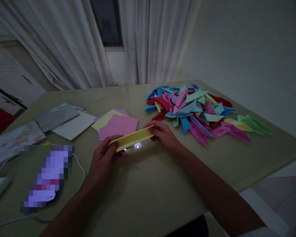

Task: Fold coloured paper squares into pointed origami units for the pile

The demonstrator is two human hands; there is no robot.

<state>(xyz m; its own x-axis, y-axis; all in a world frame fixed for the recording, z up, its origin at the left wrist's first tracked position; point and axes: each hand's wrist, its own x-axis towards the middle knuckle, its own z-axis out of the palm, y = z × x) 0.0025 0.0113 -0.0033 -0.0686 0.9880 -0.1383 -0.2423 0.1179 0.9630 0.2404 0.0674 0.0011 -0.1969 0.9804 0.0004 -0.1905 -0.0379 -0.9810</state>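
Note:
A narrow strip of folded yellow paper (133,138) is held above the table between my two hands. My left hand (108,149) pinches its left end, thumb on the near side. At the right end, the thumb and fingers of my right hand (160,131) close on the paper. Just beyond my left hand lies a small stack of square sheets, with a pink sheet (120,126) on top and a yellow sheet (107,120) showing beneath. Past my right hand spreads a heap of folded paper pieces (187,105) in many colours.
On the left of the table (148,204) lie a white sheet (75,125), a clear plastic sleeve (58,117), a patterned booklet (14,141) and a blurred-out phone (49,177). A white cable (82,166) curves beside the phone. Curtains (162,39) hang behind the table.

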